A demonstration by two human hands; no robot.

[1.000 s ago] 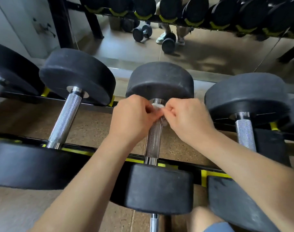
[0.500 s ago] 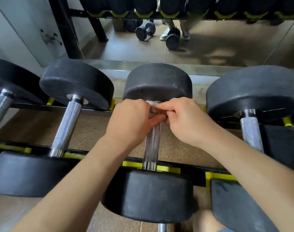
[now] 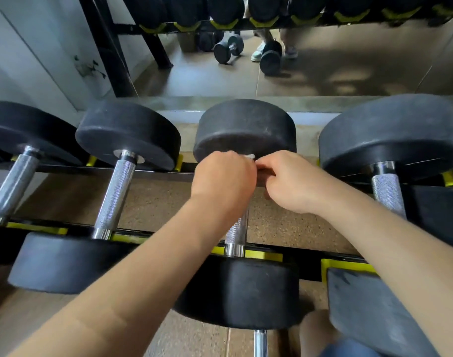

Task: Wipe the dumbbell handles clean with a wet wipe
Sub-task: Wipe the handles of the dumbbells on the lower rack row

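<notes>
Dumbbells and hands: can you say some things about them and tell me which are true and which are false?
1. The left hand and right hand meet at the far end of the middle dumbbell's handle. True.
2. A bit of white wet wipe peeks out between them. True.
3. The middle dumbbell is lifted in the air. False: it lies on the rack.
4. The dumbbell ends are red. False: the heads are black.
5. Only one dumbbell is on the rack. False: several lie side by side.
</notes>
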